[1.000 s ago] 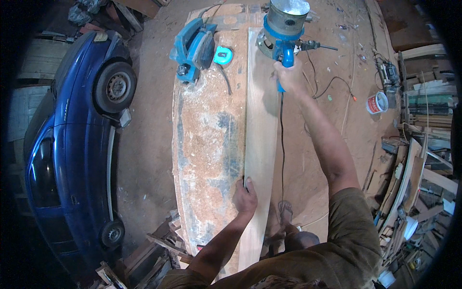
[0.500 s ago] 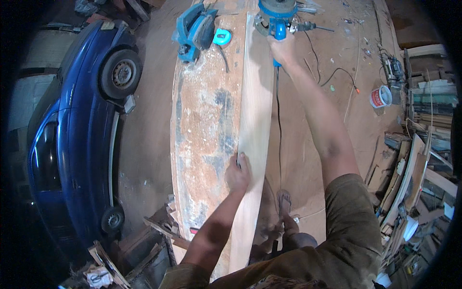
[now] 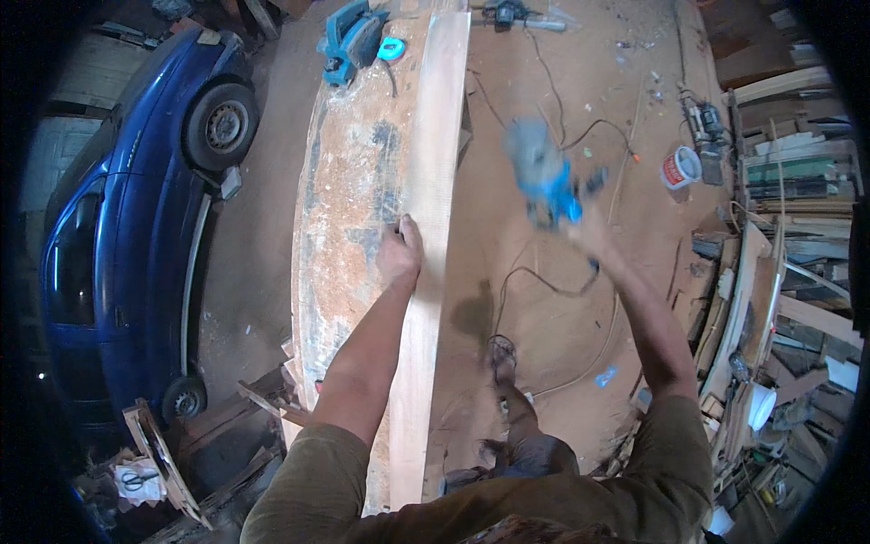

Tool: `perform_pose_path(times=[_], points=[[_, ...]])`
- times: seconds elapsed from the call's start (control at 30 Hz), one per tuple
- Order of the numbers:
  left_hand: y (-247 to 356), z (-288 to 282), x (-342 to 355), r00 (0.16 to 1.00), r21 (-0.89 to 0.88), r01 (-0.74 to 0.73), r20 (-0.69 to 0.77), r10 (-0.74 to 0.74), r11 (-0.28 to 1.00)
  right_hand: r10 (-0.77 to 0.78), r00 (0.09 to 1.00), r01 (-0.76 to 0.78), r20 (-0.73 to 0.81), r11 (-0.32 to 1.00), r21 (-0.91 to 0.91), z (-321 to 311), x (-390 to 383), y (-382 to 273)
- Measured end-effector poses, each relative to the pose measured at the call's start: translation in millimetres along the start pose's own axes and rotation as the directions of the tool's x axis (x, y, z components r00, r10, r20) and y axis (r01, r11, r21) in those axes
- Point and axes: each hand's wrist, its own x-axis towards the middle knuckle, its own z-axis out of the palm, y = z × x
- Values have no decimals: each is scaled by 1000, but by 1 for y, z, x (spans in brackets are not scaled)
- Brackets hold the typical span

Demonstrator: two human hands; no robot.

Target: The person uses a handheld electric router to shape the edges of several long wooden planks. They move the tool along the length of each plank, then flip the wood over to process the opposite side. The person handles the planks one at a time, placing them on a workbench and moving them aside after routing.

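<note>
Head view, items as seen.

Item one: blue-and-grey power tool with a round body (image 3: 546,172), held out over the brown floor (image 3: 480,236), to the right of the bench and well apart from it. Outline blurred; grey drum-shaped part toward the far end, bright blue parts nearest the person. Thin dark cord (image 3: 571,294) looping on the near side of it.

Item two: long, straight, pale wooden board (image 3: 430,181), smooth, faintly pink-brown, lying lengthwise along the right side of the bench.

Item three: long workbench top (image 3: 340,199), left edge bowed by the lens; surface rough, worn, orange-brown, with grey patches and white specks. On its far end: blue handheld power planer (image 3: 352,41), boxy, with a dark side; just beside it, small rounded turquoise tape measure (image 3: 391,49).

Item four: white plastic bucket with a red label (image 3: 680,169), on the floor at right.

Hands: right hand (image 3: 591,238) closed about the blue tool, fingers too blurred to separate. Left hand (image 3: 400,254) partly curled, thumb raised, at the board's left edge; a dark spot shows by the thumb, and whether it grips anything cannot be told.
</note>
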Motion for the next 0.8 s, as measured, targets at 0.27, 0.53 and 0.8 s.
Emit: perform_pose_path(times=[0.27,0.53,0.8], points=[[-140,5,-193,892,230,-431,-35,450,872,570,792,-487,220,806,-336,40,-381,157],[-409,-169,-268,-5,-157,-926,915,404,343,827,560,-826,48,562,-36,43,-732,193],[-368,-327,-336,933,237,-325,239,270,915,624,767,-639,-149,763,-99,-3,-913,218]])
